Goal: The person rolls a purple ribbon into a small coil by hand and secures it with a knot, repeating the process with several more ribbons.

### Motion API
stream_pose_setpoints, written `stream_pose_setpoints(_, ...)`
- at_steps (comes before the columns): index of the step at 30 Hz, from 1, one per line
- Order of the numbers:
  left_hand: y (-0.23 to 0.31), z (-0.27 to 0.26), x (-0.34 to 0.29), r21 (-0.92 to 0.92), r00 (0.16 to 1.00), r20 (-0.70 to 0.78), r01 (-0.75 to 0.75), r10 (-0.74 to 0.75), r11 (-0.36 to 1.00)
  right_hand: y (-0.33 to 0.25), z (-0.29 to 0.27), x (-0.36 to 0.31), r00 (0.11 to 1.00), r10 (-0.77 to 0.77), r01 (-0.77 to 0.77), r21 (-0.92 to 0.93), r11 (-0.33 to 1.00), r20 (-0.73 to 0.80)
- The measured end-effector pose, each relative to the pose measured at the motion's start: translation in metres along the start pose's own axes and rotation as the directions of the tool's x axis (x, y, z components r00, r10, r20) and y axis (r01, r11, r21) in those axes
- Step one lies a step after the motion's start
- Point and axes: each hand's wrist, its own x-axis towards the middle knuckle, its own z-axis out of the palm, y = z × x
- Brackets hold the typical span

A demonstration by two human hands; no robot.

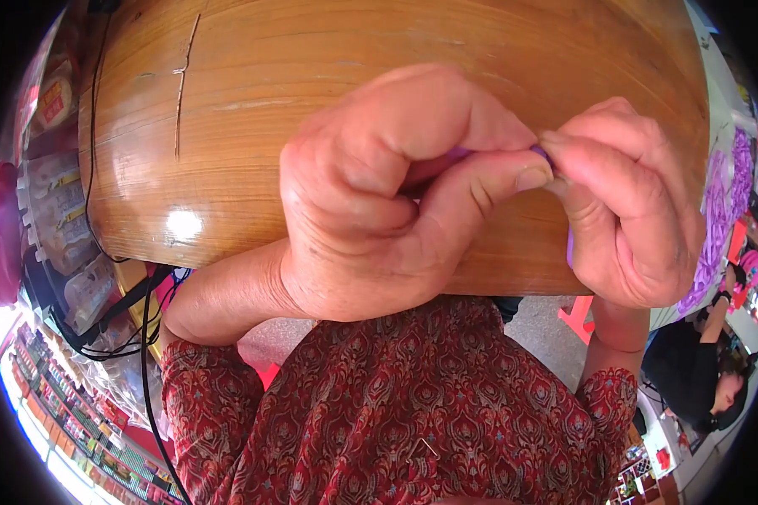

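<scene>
Close in front of me, above the wooden table [253,160], my two hands meet fingertip to fingertip. My left hand [379,202] pinches a thin purple strip [541,152] between thumb and curled forefinger. My right hand [640,202] closes thumb and forefinger on the same spot, its other fingers folded in. Only small bits of purple show, at the fingertips, inside the left fist and beside the right palm. Most of the strip is hidden by the fingers, so I cannot tell whether it is cord or ribbon.
A thin brown twisted strand [178,101] lies at the table's far left. Purple strands [717,223] are heaped at the right edge. A black cable [93,168] and clear plastic packages [63,202] line the left side. A person in black [691,370] is at the lower right.
</scene>
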Motion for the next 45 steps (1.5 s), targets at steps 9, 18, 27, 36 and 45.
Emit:
stream_pose_setpoints(9, -0.01, 0.002, 0.012, -0.348, 0.998, 0.029, 0.066, -0.06, 0.935, 0.011, -0.007, 0.0, 0.997, 0.072, -0.07, 0.154, 0.986, -0.003)
stream_pose_setpoints(18, -0.008, -0.001, 0.012, -0.314, 0.997, 0.067, 0.064, -0.045, 0.947, 0.007, -0.005, -0.001, 0.977, 0.213, -0.205, 0.236, 0.95, -0.008)
stream_pose_setpoints(27, -0.007, -0.004, 0.013, -0.025, 0.998, 0.048, 0.031, -0.03, 0.999, 0.007, -0.009, 0.007, 0.997, 0.074, -0.074, -0.012, 0.997, -0.006)
stream_pose_setpoints(36, -0.001, -0.002, 0.011, -0.071, 0.997, 0.038, 0.064, -0.062, 0.995, 0.005, -0.004, 0.003, 0.996, 0.054, -0.054, -0.003, 0.999, -0.068)
stream_pose_setpoints(45, 0.003, -0.005, 0.012, -0.012, 0.997, 0.072, 0.037, -0.036, 0.999, 0.007, -0.006, 0.003, 0.999, 0.01, -0.009, 0.021, 1.0, -0.049)
